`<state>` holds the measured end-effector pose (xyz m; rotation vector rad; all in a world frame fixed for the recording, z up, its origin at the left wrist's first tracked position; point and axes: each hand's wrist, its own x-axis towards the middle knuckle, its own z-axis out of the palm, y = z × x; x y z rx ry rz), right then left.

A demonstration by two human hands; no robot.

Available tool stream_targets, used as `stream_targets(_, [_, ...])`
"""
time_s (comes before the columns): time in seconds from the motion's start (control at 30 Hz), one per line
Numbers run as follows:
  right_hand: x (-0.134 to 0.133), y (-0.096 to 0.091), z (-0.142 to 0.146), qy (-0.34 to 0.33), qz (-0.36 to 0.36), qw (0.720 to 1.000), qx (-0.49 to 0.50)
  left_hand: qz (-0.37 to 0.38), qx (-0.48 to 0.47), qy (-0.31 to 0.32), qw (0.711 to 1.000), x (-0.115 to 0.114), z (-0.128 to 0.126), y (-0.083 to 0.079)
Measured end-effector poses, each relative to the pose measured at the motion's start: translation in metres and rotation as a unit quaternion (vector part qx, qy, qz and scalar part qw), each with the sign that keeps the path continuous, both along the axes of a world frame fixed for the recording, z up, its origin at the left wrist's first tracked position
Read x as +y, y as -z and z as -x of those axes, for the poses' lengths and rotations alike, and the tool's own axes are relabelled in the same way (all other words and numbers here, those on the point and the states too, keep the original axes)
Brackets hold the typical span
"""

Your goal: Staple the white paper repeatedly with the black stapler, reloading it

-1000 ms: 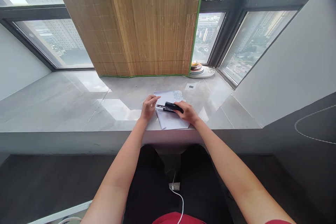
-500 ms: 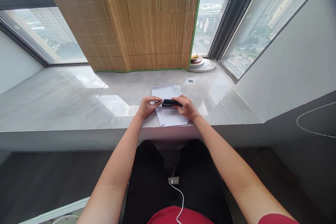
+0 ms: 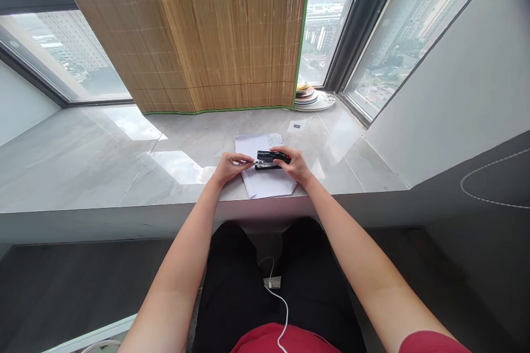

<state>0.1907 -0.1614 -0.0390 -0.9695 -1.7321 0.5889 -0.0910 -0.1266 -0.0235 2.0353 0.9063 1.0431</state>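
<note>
R hand (image 3: 295, 166): we see grip clasping black stapler (image 3: 271, 158), steadying it on paper (image 3: 265, 186).
L hand (image 3: 227, 168): grip pinches its metal tip, mid-frame.

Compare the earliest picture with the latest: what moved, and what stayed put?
The left hand has closed in: its fingers, earlier spread above the metal front of the stapler, now pinch it. The right hand still holds the stapler at its rear. The stapler stays across the white paper on the marble sill; the stacked plates beyond have not moved.
</note>
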Motion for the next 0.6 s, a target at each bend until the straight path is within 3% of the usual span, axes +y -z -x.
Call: stream_targets(0.6, [-0.008,-0.011,-0.004,0.015,0.065,0.994,0.090,0.006,0.006,0.055,0.998,-0.002,0.003,-0.001])
